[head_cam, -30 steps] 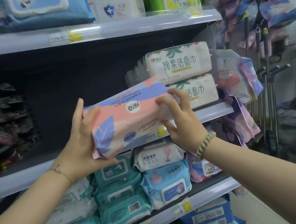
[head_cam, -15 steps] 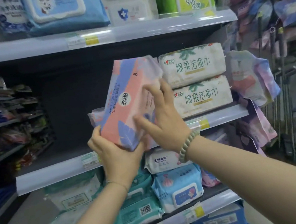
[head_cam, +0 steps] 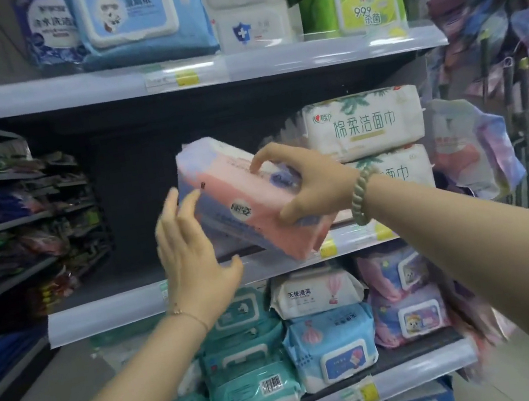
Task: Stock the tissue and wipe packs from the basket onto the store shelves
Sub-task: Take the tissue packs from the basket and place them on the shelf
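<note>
Nearest us, both forearms reach up from the bottom edge toward the shelving, with a beaded bracelet (head_cam: 361, 195) on the right wrist. Beneath them, the lower shelf (head_cam: 418, 371) carries teal wipe packs (head_cam: 246, 359), a pale blue pack (head_cam: 331, 345) and pink packs (head_cam: 407, 299).

Higher up, our left grip (head_cam: 192, 256) is released, with its fingers straight and their tips at the left end of the pink and blue tissue pack (head_cam: 243, 203). Blur keeps us from telling whether they touch it. Our right grip (head_cam: 305, 183) grasps that pack at its right end, fingers curled over the top and thumb on the near face.

The pack is tilted, with its left end raised into the dark gap above the middle shelf (head_cam: 117, 307) and its lower right corner hanging over that shelf's front rail. Just to its right, two white packs with green lettering (head_cam: 365, 125) sit stacked on the same shelf.

Above, the top shelf (head_cam: 268, 61) holds a large blue pack (head_cam: 140, 18) and green packs (head_cam: 354, 9). Further off to the left, another run of shelves (head_cam: 0, 225) recedes with dark goods.
</note>
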### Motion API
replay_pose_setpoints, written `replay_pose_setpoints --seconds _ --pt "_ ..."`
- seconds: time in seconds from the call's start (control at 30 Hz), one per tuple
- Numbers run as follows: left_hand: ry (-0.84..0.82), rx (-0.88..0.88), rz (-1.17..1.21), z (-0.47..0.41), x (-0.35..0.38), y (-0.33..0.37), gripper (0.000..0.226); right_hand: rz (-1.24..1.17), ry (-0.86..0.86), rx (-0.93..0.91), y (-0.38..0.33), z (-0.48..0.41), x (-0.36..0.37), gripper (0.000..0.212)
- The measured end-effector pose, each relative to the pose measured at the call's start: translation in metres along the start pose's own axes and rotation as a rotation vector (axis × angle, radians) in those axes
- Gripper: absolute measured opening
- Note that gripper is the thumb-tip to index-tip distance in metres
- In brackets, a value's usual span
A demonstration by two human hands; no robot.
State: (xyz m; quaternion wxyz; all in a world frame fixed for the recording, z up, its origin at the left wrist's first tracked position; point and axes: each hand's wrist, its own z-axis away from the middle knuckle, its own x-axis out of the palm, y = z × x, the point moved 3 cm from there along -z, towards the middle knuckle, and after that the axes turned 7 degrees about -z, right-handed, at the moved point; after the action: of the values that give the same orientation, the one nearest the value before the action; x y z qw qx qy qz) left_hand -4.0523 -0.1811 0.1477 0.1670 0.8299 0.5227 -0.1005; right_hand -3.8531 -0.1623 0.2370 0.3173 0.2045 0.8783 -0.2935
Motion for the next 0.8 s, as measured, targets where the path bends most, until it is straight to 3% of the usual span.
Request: replay_pose_setpoints --seconds 0.17,0.37,0.5,0.63,0.8 --pt "-0.187 0.136 -0.364 -0.035 -0.011 -0.016 0.107 0.016 -0.142 -0.009 -0.001 -0.015 0.005 0.067" --pt "-0.156 0.191 -0.373 -0.052 -0.007 -0.026 0.080 0.027 -0.207 0.006 0.014 -0.017 0.007 0.070" --pt "-0.143 0.109 -0.322 -0.051 -0.002 -0.024 0.066 0.306 -0.040 -0.048 0.030 -0.017 0.013 0.056" --pt "-0.169 -0.003 -0.284 -0.044 0.008 -0.029 0.064 0.344 0.161 -0.078 0.041 -0.015 0.017 0.035" --pt "-0.180 -0.135 -0.129 -0.047 0.026 -0.024 0.058 0.455 0.311 -0.074 0.057 -0.012 0.032 0.030"
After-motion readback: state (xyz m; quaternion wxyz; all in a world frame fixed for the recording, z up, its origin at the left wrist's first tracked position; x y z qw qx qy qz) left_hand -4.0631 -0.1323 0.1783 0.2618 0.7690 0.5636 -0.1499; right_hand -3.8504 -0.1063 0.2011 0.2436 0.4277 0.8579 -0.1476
